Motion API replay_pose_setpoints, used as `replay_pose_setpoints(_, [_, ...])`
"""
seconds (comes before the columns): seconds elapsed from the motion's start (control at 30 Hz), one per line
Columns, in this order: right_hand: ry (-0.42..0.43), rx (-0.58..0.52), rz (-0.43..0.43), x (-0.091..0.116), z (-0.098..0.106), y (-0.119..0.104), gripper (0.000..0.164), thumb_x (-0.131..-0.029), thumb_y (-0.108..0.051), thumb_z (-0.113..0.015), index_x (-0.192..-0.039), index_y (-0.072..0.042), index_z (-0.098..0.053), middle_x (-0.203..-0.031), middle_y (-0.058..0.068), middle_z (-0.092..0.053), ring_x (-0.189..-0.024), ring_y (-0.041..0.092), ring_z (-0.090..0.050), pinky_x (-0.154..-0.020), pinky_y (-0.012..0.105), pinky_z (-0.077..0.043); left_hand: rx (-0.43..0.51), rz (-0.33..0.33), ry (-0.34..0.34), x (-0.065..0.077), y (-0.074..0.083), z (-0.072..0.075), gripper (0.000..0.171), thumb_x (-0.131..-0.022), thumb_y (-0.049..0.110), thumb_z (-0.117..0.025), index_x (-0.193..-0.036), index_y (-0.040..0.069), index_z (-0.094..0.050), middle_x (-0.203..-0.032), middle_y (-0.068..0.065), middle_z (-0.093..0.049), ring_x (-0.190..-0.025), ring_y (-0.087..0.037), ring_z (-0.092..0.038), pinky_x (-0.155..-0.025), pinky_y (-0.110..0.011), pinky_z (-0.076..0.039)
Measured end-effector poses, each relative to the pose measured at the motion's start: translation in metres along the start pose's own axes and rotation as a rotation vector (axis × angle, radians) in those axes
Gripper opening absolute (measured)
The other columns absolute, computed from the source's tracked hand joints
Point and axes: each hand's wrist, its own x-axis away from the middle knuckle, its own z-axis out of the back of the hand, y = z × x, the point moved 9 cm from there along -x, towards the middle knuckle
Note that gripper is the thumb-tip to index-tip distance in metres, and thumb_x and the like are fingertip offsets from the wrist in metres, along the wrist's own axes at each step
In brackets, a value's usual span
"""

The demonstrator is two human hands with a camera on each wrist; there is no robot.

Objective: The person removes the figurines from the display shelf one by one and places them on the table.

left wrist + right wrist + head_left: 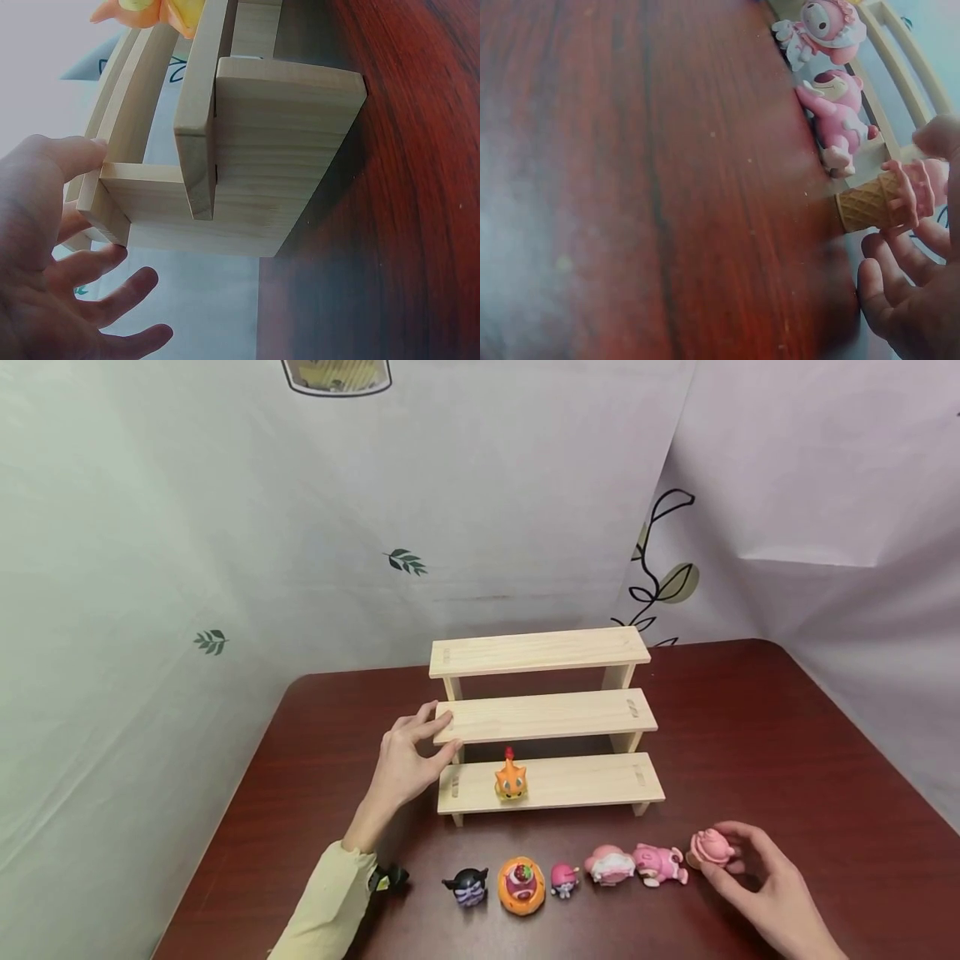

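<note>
A three-step wooden display shelf (555,714) stands on the table. My left hand (408,756) pinches the left end of its middle board; in the left wrist view the thumb lies on one face, with a finger behind the board. An orange dragon-like figurine (511,781) sits on the lowest board. At the right, my right hand (776,885) holds a toy ice cream cone (874,201) by its pink top, between thumb and fingers. The cone's waffle base seems to meet the table. Left of it lies a pink bear figurine (660,864).
Along the front of the table (787,735) run a pink-and-white figurine (610,865), a small pink-capped figurine (564,879), an orange ring-shaped toy (522,887), a black-and-purple figurine (468,887) and a black figurine (392,877) partly behind the left sleeve. Cloth (525,510) hangs behind.
</note>
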Motion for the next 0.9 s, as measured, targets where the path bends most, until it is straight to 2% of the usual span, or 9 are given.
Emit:
replay_pose_setpoints(0.13, [0.007, -0.006, -0.026, -0.004, 0.005, 0.0, 0.049, -0.078, 0.013, -0.077, -0.122, 0.004, -0.058, -0.105, -0.012, -0.065, -0.086, -0.001, -0.061, -0.074, 0.011, -0.045, 0.001, -0.001, -0.004, -0.001, 0.0, 0.0, 0.044, -0.082, 0.021, -0.082, -0.122, 0.005, -0.073, -0.135, -0.021, -0.058, -0.112, -0.046, -0.057, -0.088, -0.062, -0.044])
replay_pose_setpoints(0.23, [0.022, 0.01, -0.024, -0.013, 0.011, -0.004, 0.047, -0.079, 0.009, -0.078, -0.122, 0.002, -0.059, -0.109, -0.013, -0.065, -0.089, -0.002, -0.061, -0.077, 0.011, -0.043, 0.0, -0.005, -0.002, -0.001, 0.0, 0.0, 0.043, -0.082, 0.02, -0.083, -0.122, 0.005, -0.073, -0.135, -0.022, -0.059, -0.111, -0.046, -0.058, -0.088, -0.062, -0.045])
replay_pose_setpoints(0.37, [0.027, 0.029, 0.056, -0.032, 0.017, -0.019, 0.05, -0.075, 0.01, -0.08, -0.12, 0.0, -0.061, -0.113, -0.015, -0.064, -0.091, 0.001, -0.061, -0.08, 0.01, -0.041, -0.005, -0.006, 0.003, -0.002, 0.001, 0.0, 0.043, -0.082, 0.019, -0.083, -0.121, 0.005, -0.073, -0.134, -0.022, -0.059, -0.111, -0.046, -0.058, -0.087, -0.061, -0.045])
replay_pose_setpoints(0.5, [-0.018, -0.005, 0.147, -0.049, 0.013, -0.037, 0.055, -0.069, 0.016, -0.079, -0.119, 0.002, -0.061, -0.112, -0.012, -0.063, -0.096, 0.002, -0.058, -0.084, 0.011, -0.041, -0.013, -0.007, 0.005, -0.002, 0.001, 0.001, 0.044, -0.081, 0.019, -0.083, -0.121, 0.004, -0.073, -0.134, -0.022, -0.059, -0.111, -0.046, -0.058, -0.087, -0.062, -0.045])
replay_pose_setpoints(0.67, [-0.101, -0.01, 0.253, -0.065, -0.001, -0.058, 0.058, -0.067, 0.016, -0.081, -0.119, -0.001, -0.062, -0.111, -0.005, -0.063, -0.096, 0.004, -0.056, -0.083, 0.015, -0.041, -0.011, 0.004, -0.003, -0.001, 0.001, 0.001, 0.044, -0.082, 0.02, -0.083, -0.122, 0.005, -0.073, -0.135, -0.021, -0.059, -0.112, -0.046, -0.057, -0.088, -0.061, -0.045])
replay_pose_setpoints(0.73, [-0.127, 0.002, 0.315, -0.069, -0.007, -0.068, 0.059, -0.066, 0.015, -0.082, -0.118, -0.002, -0.062, -0.109, -0.004, -0.063, -0.094, 0.005, -0.057, -0.081, 0.015, -0.043, -0.008, 0.008, -0.007, -0.001, 0.0, 0.0, 0.044, -0.082, 0.02, -0.083, -0.122, 0.005, -0.073, -0.135, -0.021, -0.058, -0.112, -0.046, -0.057, -0.089, -0.061, -0.044])
replay_pose_setpoints(0.9, [-0.17, 0.014, 0.397, -0.077, -0.022, -0.088, 0.061, -0.064, 0.009, -0.087, -0.116, -0.009, -0.063, -0.104, -0.002, -0.064, -0.085, 0.009, -0.06, -0.074, 0.016, -0.046, -0.002, 0.013, -0.01, -0.001, 0.0, 0.0, 0.044, -0.083, 0.022, -0.082, -0.123, 0.005, -0.072, -0.136, -0.021, -0.058, -0.112, -0.045, -0.057, -0.09, -0.061, -0.043])
